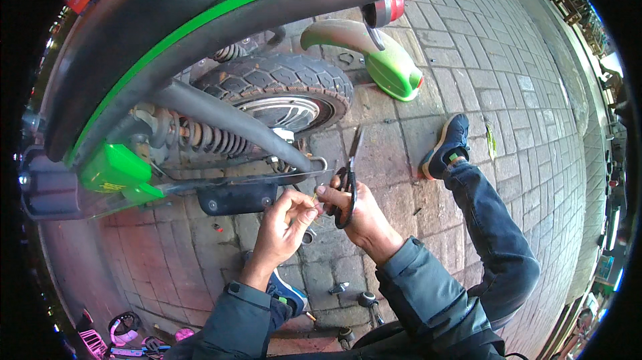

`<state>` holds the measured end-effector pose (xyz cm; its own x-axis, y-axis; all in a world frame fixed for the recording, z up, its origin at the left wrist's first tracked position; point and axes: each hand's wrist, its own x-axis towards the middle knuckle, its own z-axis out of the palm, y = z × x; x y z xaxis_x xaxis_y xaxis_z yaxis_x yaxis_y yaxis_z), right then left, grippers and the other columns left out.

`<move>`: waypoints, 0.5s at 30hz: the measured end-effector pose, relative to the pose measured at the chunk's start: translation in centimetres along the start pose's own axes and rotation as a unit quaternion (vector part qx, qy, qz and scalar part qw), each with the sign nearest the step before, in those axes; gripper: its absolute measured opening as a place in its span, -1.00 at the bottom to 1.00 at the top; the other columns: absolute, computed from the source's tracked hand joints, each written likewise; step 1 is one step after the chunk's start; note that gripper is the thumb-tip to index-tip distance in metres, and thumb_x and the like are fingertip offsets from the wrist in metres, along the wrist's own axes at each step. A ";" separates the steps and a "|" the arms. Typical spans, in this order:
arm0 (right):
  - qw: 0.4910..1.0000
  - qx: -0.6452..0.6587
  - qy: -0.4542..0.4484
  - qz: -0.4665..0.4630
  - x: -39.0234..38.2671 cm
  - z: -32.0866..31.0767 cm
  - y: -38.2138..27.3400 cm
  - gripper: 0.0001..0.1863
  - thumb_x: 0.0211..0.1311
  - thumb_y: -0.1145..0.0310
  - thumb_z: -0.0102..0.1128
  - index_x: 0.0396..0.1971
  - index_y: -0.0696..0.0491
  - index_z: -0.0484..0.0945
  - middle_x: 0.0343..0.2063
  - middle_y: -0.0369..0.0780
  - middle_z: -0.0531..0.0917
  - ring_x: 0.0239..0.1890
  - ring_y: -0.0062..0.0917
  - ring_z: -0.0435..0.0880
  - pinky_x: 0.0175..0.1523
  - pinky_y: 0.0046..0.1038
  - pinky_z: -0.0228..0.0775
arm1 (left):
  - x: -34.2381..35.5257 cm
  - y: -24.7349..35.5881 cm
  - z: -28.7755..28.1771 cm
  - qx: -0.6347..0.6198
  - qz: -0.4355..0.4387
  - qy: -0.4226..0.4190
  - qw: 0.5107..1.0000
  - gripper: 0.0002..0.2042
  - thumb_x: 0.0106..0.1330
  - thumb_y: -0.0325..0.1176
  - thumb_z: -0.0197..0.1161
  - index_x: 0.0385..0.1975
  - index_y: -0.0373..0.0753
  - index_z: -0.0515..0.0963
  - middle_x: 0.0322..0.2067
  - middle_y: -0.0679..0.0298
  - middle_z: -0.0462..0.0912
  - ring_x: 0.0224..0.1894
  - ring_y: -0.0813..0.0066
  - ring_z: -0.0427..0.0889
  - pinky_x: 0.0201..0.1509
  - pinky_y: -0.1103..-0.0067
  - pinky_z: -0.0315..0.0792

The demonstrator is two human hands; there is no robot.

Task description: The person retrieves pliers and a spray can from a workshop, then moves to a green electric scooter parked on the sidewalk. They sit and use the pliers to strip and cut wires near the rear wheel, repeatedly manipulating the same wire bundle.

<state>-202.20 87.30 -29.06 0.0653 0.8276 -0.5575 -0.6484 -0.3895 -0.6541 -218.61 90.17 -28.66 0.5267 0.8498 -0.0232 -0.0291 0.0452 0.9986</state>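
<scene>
My left hand [286, 227] is closed in a pinch on thin yellow and red wires [315, 205] beside the rear of a black and green scooter [124, 85]. Close to its right, my right hand [364, 218] grips a pair of scissors [352, 171] by the dark handles, blades pointing up and away from me. The thumb of that hand reaches toward the wires, and I cannot tell whether it touches them. Just beyond both hands are the scooter's grey tube [234, 122] and a thin rod ending near the scissors.
Past the tube stand the rear wheel [277, 82] and a coil spring [204, 138]. A green mudguard [394, 69] lies on the brick paving [461, 72], near a red tail light [386, 11]. My shoe [447, 146] is at the right. Small loose parts [339, 288] lie below my hands.
</scene>
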 end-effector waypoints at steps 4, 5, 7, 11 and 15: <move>0.953 -0.250 0.124 -0.117 -1.6 -1.1 0.8 -0.68 0.11 0.29 0.40 -0.36 0.10 0.41 -0.57 -0.30 0.51 -0.52 -0.63 0.43 -0.36 -0.53 0.32 | 0.3 0.7 -0.5 0.075 -0.029 0.009 0.997 -0.89 0.45 -0.43 0.13 -0.23 -0.35 0.44 -0.36 0.20 0.64 -0.28 0.51 0.67 -0.20 0.58 0.58; 0.905 -0.358 0.181 -0.143 -2.3 -1.3 1.0 -0.67 0.11 0.28 0.39 -0.36 0.12 0.40 -0.59 -0.28 0.50 -0.53 -0.62 0.41 -0.38 -0.51 0.32 | 0.5 0.9 -0.4 0.059 -0.028 0.030 0.997 -0.89 0.45 -0.43 0.13 -0.23 -0.35 0.44 -0.37 0.21 0.64 -0.29 0.52 0.67 -0.23 0.59 0.58; 0.876 -0.439 0.154 -0.123 -4.7 -1.9 1.1 -0.65 0.08 0.25 0.37 -0.39 0.15 0.39 -0.61 -0.16 0.50 -0.55 -0.49 0.50 -0.37 -0.42 0.38 | 0.7 1.0 -0.1 0.047 -0.028 0.058 0.997 -0.88 0.45 -0.43 0.13 -0.23 -0.36 0.45 -0.39 0.20 0.65 -0.30 0.53 0.67 -0.25 0.60 0.58; 0.813 -0.552 0.146 -0.112 -7.0 -1.2 1.4 -0.62 0.05 0.12 0.37 -0.43 0.12 0.45 -0.60 -0.04 0.60 -0.47 -0.12 0.67 -0.35 -0.25 0.49 | 1.3 1.0 0.6 0.074 -0.005 0.084 0.994 -0.89 0.44 -0.44 0.14 -0.21 -0.38 0.46 -0.39 0.20 0.65 -0.33 0.53 0.68 -0.29 0.60 0.58; 0.787 -0.586 0.139 -0.133 -7.2 -0.4 1.2 -0.59 0.09 0.06 0.36 -0.47 0.12 0.46 -0.68 -0.08 0.58 -0.56 -0.14 0.66 -0.41 -0.25 0.49 | 1.2 1.2 0.5 0.145 0.010 0.073 0.987 -0.90 0.40 -0.47 0.17 -0.22 -0.38 0.47 -0.38 0.19 0.67 -0.38 0.52 0.70 -0.32 0.60 0.58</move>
<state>-203.14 80.67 -26.02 0.3504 0.8853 -0.3057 0.5497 -0.4586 -0.6982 -217.62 90.96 -27.49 0.3992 0.9168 0.0116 0.2175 -0.1070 0.9702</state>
